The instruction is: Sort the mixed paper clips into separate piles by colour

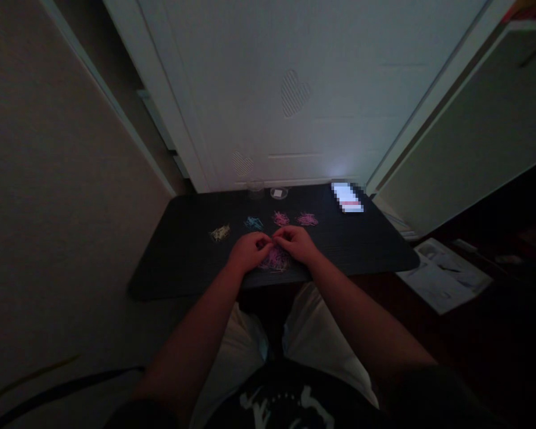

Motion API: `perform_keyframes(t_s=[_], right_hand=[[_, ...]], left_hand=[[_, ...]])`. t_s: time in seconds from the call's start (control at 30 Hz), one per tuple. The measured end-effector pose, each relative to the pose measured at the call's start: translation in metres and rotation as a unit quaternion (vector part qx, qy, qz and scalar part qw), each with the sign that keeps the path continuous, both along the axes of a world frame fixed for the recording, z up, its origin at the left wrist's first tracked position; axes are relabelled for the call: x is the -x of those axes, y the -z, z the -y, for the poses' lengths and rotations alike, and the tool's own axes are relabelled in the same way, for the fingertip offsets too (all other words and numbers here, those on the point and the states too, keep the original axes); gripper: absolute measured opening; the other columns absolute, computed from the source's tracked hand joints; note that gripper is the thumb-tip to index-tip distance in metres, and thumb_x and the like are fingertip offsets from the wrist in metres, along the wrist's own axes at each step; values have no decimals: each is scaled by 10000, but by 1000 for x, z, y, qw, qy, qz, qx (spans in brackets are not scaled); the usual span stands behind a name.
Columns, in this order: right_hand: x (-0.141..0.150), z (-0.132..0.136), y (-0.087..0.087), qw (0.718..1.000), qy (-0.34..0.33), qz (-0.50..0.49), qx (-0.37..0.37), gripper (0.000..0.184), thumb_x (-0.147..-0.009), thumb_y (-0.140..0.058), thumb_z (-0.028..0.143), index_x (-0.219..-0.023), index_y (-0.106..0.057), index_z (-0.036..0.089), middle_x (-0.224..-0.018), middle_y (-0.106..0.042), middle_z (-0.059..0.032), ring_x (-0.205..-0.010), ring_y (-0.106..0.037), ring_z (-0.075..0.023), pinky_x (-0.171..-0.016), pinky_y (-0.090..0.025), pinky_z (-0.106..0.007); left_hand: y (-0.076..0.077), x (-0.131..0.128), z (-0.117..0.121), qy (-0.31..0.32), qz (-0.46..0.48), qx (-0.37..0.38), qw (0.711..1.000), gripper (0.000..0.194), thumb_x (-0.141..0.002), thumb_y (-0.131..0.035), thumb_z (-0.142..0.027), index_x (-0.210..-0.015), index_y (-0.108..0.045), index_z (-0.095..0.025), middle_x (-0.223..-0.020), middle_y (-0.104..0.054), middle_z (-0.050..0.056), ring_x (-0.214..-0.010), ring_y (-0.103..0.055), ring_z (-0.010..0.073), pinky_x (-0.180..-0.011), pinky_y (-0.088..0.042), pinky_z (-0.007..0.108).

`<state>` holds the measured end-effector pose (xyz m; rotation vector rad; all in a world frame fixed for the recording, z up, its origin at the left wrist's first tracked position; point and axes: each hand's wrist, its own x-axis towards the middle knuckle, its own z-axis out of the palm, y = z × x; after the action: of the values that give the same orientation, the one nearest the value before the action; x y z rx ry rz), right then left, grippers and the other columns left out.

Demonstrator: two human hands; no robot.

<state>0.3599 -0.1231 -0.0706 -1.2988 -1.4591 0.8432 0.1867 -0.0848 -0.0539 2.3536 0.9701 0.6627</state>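
Two hands close together over a heap of thin colored strands.

From where I stand, the left grip (pixel 246 251) and right grip (pixel 298 243) almost meet, fingers curled inward; whether anything is pinched there I cannot tell. Beneath them, near the counter's (pixel 183 262) front edge, lies the mostly purple heap (pixel 273 260). I'd judge its strands light, bendy and easily tangled, best taken singly by an end between fingertips. Beyond sit a yellowish pile (pixel 220 232), a blue pile (pixel 253 223) and two pink piles (pixel 281 218). Farther back, a clear disc (pixel 279 193) bears a white square (a label, perhaps; nothing legible). The dark shirt's (pixel 290 399) pale print is unreadable too.
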Motion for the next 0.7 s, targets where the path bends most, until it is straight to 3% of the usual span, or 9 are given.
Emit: perform_keyframes(t_s=[0.27, 0.53, 0.7], right_hand=[[-2, -1, 1, 1000, 22, -7, -3, 145, -719, -602, 296, -767, -646, 166, -681, -637, -11, -592, -544, -118, -555, -417, -238], [-3, 0, -4, 999, 40, -30, -4, 174, -727, -597, 331, -735, -612, 158, -621, -590, 7, -529, -488, -94, -519, -382, -224], [-3, 0, -2, 1000, 11, -10, -10, 183, -740, -594, 336, -766, -635, 159, -647, -604, 0, -570, -511, -107, -552, -396, -237]], left_hand=[[2, 0, -1, 6, -3, -3, 1000, 192, -807, -522, -310, -788, -667, -185, -754, -646, 14, -693, -567, 136, -629, -434, 244], [-3, 2, 0, 53, 20, -40, 998, 210, -757, -591, -267, -929, -685, -192, -922, -673, 42, -892, -589, 188, -851, -448, 332], [0, 2, -2, 11, 46, -40, 998, 235, -822, -533, -297, -960, -683, -181, -923, -675, 51, -897, -594, 181, -850, -451, 332]])
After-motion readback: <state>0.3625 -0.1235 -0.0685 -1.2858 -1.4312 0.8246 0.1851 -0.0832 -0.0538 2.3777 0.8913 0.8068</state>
